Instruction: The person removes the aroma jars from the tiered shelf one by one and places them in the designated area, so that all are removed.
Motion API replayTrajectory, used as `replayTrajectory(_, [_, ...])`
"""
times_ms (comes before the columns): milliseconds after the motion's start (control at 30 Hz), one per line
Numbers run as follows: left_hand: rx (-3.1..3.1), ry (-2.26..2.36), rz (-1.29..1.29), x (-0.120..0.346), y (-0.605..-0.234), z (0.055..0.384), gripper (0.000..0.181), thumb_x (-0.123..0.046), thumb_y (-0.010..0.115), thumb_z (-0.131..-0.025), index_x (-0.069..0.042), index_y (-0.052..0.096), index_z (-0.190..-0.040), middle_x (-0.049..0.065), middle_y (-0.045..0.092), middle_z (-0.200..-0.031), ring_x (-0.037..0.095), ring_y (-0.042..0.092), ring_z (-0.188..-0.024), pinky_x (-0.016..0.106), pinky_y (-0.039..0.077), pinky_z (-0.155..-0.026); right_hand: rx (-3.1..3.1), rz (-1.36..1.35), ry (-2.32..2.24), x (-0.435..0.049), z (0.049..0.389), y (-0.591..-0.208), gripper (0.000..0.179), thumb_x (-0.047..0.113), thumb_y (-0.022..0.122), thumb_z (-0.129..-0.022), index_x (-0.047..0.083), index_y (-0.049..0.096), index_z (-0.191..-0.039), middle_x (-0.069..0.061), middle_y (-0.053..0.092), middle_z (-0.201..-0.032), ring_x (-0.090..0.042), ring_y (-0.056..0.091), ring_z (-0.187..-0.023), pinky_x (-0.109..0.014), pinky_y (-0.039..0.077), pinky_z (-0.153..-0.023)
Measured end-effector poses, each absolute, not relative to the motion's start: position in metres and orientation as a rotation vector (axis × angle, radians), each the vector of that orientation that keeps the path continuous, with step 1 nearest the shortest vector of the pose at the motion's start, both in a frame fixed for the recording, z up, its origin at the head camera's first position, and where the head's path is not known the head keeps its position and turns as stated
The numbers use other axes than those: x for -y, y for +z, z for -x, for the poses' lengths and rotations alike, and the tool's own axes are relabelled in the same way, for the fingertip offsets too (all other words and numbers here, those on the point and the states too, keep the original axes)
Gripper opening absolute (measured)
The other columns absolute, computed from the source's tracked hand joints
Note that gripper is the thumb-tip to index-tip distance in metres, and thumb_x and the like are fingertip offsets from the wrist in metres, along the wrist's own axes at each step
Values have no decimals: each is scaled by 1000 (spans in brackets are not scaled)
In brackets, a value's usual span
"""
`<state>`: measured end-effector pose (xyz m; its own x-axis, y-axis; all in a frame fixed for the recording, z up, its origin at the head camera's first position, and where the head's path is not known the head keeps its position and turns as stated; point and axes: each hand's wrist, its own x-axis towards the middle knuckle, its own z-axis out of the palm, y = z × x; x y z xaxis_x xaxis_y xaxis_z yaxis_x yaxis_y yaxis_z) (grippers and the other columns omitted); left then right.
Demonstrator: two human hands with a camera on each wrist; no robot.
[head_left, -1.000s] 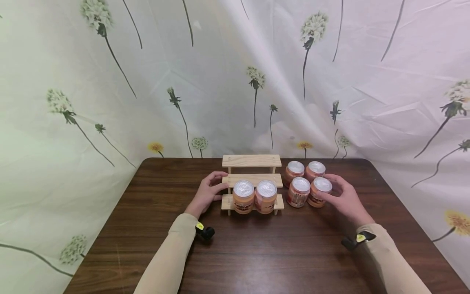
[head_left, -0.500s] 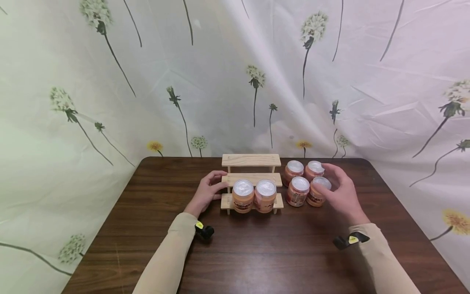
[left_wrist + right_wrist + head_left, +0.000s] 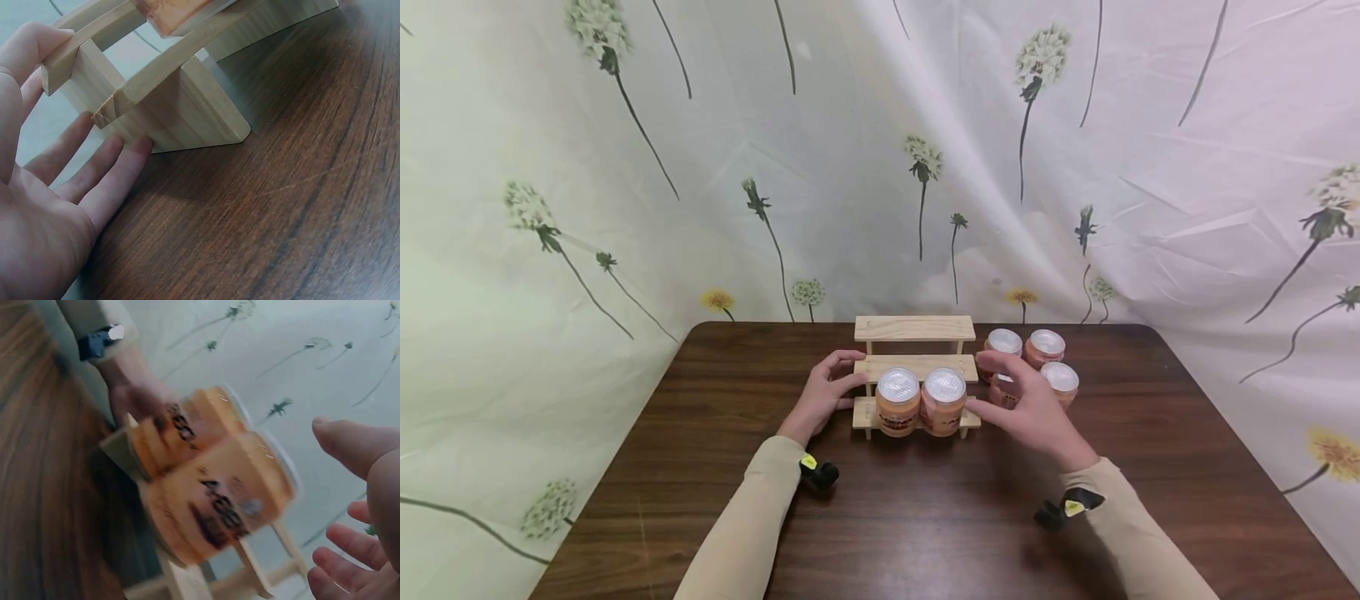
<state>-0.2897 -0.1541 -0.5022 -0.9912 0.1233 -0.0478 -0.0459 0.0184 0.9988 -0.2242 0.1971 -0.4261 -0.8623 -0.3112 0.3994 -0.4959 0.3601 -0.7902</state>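
A three-tier wooden stand (image 3: 914, 327) is at the middle back of the table. Two orange jars with clear-silver lids, a left jar (image 3: 897, 412) and a right jar (image 3: 943, 412), stand side by side on its lowest tier. My left hand (image 3: 815, 402) touches the stand's left end, fingers spread against the side panel (image 3: 200, 112) in the left wrist view. Between the stand and a cluster of similar jars (image 3: 1047, 343), my right hand (image 3: 1037, 414) hovers with thumb and fingers apart, holding nothing. It partly covers one clustered jar. The right wrist view is blurred.
Dark wood-grain table (image 3: 925, 525) lies under everything. A white cloth (image 3: 850, 167) printed with dandelions hangs behind its back edge. The clustered jars stand close to the stand's right side. The two upper tiers hold no jars.
My right hand has moved left, from around the front right jar of the cluster to near the stand's right end, carrying nothing. Left hand, stand and jars have stayed put.
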Motion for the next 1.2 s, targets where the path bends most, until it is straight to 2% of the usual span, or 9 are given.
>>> replayTrajectory(133, [-2154,2116,-83,154,-502,289,40,-20,76,-99,-16,63,-137,15,54,-143,29,63,-118,42,63,-81,2467,-770,1524,-185,227,-435,71,16,90,-86,0,55,-145,-23,61,-143,-40,62,-129,-61,52,-102])
replayTrajectory(300, [-2145,2121,-82,154,-502,290,41,-21,77,-98,-16,64,-137,14,53,-144,28,63,-117,41,63,-80,2516,-783,1581,-175,232,-443,73,20,90,-86,3,53,-147,-20,61,-142,-38,66,-124,-59,52,-103])
replayTrajectory(633, [-2165,2120,-81,153,-504,290,40,-20,75,-99,-16,63,-137,14,54,-144,27,63,-116,41,63,-79,2545,-770,1651,-160,236,-448,62,22,91,-84,13,61,-138,-7,68,-127,-26,67,-117,-52,52,-103])
replayTrajectory(833, [-2166,2121,-82,152,-504,289,39,-20,75,-99,-16,63,-136,14,54,-145,27,63,-116,41,63,-79,2521,-743,1668,-158,236,-450,56,21,91,-84,13,64,-133,-7,69,-123,-26,67,-112,-51,52,-100])
replayTrajectory(1200, [-2169,2108,-85,154,-503,289,41,-21,74,-100,-15,61,-138,16,52,-147,28,63,-118,41,63,-80,2505,-703,1690,-155,234,-449,55,20,90,-85,15,64,-134,-5,69,-125,-23,67,-115,-50,52,-103])
